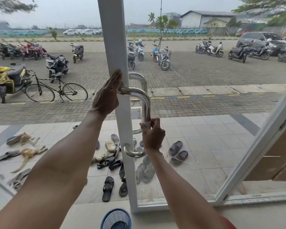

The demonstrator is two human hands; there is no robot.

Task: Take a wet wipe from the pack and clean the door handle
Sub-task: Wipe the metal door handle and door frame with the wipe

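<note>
Blue mesh basket (116, 219) is seen nearest, at the door's foot. Right hand (153, 136) is clenched around a white wet wipe (146, 123), wrapped on the chrome door handle (146, 103); long axis upright. Left hand (108, 95) is laid flat, released, against the white door frame (116, 47). No writing is legible.

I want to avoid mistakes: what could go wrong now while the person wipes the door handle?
1. The right hand pinches only a small wet wipe on the door handle, so it may slip off.
2. The left hand presses flat on the door frame; the open door might swing.
</note>
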